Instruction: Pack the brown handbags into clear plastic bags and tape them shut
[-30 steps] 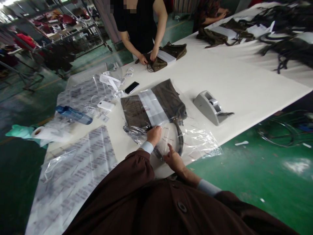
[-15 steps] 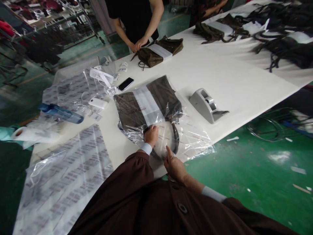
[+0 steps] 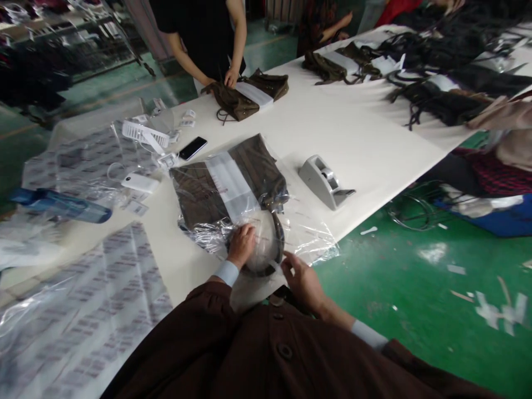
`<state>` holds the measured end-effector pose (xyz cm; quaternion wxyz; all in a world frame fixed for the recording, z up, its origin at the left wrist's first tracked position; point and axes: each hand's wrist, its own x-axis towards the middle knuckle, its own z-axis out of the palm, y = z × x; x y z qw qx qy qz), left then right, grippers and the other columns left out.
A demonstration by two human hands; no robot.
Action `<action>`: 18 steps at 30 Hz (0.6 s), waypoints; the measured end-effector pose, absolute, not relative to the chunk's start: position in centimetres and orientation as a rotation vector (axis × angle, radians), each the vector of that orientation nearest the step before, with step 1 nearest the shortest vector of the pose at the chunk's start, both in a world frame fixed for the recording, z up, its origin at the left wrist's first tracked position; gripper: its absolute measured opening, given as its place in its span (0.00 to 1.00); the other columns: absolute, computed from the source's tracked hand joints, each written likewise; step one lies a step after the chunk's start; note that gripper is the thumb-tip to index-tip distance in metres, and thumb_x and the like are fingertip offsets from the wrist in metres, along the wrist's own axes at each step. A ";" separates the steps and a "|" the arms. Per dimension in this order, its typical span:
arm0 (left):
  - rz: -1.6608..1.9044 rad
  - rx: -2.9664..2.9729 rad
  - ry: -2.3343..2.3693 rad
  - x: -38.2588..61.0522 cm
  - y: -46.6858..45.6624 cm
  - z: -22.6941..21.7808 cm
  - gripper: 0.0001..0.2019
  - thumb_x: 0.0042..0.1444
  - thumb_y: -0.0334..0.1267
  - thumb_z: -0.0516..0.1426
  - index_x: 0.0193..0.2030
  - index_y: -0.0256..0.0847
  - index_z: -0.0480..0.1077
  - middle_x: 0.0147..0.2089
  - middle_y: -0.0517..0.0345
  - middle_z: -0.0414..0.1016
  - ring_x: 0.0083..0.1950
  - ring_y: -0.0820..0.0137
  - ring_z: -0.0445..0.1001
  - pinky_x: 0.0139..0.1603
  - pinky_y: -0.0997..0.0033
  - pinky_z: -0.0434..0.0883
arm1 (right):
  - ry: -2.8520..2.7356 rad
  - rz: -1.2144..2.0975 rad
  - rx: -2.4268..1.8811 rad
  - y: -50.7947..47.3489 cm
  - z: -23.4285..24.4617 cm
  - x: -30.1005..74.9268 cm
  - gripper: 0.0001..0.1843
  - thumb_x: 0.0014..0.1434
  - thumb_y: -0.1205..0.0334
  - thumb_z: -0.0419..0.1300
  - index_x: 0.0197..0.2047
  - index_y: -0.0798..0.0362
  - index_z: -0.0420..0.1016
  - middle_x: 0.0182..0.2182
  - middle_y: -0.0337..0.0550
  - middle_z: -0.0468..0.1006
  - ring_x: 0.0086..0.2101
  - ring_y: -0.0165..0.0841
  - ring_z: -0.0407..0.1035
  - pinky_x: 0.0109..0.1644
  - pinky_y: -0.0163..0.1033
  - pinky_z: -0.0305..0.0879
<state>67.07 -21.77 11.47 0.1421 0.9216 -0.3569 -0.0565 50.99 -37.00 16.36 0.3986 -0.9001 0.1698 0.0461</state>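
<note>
A dark brown bag [image 3: 249, 172] with a white paper band lies inside a clear plastic bag [image 3: 307, 233] on the white table [image 3: 374, 144]. My left hand [image 3: 241, 245] presses down on the plastic over the bag's dark strap, fingers curled. My right hand [image 3: 302, 280] sits at the table's near edge and pinches the open end of the plastic bag, fingers bent. Both sleeves are brown with pale cuffs.
A grey tape dispenser [image 3: 324, 182] stands right of the bag. A phone [image 3: 192, 148], a white fan [image 3: 143, 134], a blue bottle [image 3: 62, 204] and printed plastic bags [image 3: 83, 293] lie left. Across the table another person [image 3: 199, 33] handles a brown bag [image 3: 245, 97]. More bags and straps lie far right.
My left hand slid toward me along the strap. My right hand dropped to the plastic's near edge and closed on it. The view swung right.
</note>
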 end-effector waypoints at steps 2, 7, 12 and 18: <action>-0.149 2.659 -1.028 66.8 -21.7 11.5 0.14 0.59 0.35 0.49 0.51 0.42 0.65 0.57 0.52 0.65 0.57 0.63 0.62 0.58 0.61 0.61 | 0.683 -0.242 -2.357 -41.3 15.9 50.3 0.25 0.59 0.52 0.49 0.54 0.59 0.65 0.45 0.54 0.72 0.46 0.38 0.67 0.51 0.43 0.62; -0.139 2.664 -0.965 66.5 -21.9 11.8 0.15 0.59 0.40 0.50 0.52 0.42 0.65 0.61 0.52 0.62 0.63 0.61 0.56 0.63 0.57 0.57 | 1.209 -0.117 -2.186 -50.8 13.2 49.4 0.40 0.48 0.42 0.58 0.55 0.66 0.62 0.44 0.62 0.73 0.45 0.46 0.68 0.48 0.47 0.64; -0.184 2.678 -0.926 66.3 -22.3 12.6 0.17 0.56 0.41 0.53 0.52 0.43 0.65 0.62 0.52 0.62 0.65 0.61 0.55 0.64 0.57 0.56 | 1.080 0.127 -2.074 -52.0 14.9 49.5 0.33 0.51 0.49 0.55 0.55 0.63 0.60 0.26 0.43 0.76 0.27 0.35 0.71 0.33 0.37 0.64; -0.271 2.715 -0.826 65.6 -22.5 13.3 0.18 0.56 0.39 0.53 0.54 0.46 0.64 0.64 0.56 0.59 0.65 0.61 0.53 0.63 0.53 0.54 | 0.455 0.185 -2.595 -47.2 21.6 55.7 0.26 0.57 0.57 0.50 0.58 0.54 0.59 0.25 0.40 0.75 0.27 0.33 0.69 0.32 0.35 0.58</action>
